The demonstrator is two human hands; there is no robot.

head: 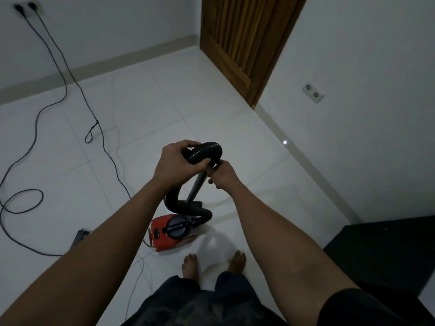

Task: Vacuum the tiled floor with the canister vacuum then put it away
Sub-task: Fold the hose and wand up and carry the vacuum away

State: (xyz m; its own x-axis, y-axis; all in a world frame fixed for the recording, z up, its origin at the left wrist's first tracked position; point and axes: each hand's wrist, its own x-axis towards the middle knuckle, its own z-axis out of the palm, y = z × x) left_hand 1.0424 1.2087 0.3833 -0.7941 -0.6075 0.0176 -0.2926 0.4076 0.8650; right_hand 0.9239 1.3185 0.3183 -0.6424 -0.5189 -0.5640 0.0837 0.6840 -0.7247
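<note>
**Both grips on hose and wand**

The left grip (pixel 179 165) is curled round the bend of the black corrugated hose (pixel 207 149). Just beside it, the right grip (pixel 223 176) clasps the top of the grey wand (pixel 195 188). Below both grips the wand slants down to the tiled floor (pixel 211 102). There the hose loops to the red canister vacuum (pixel 162 231), which stands between the grips and the person's bare feet (pixel 190 264). Far left of the left grip, black power cords (pixel 36 128) trail up to a wall socket (pixel 24 8).
</note>
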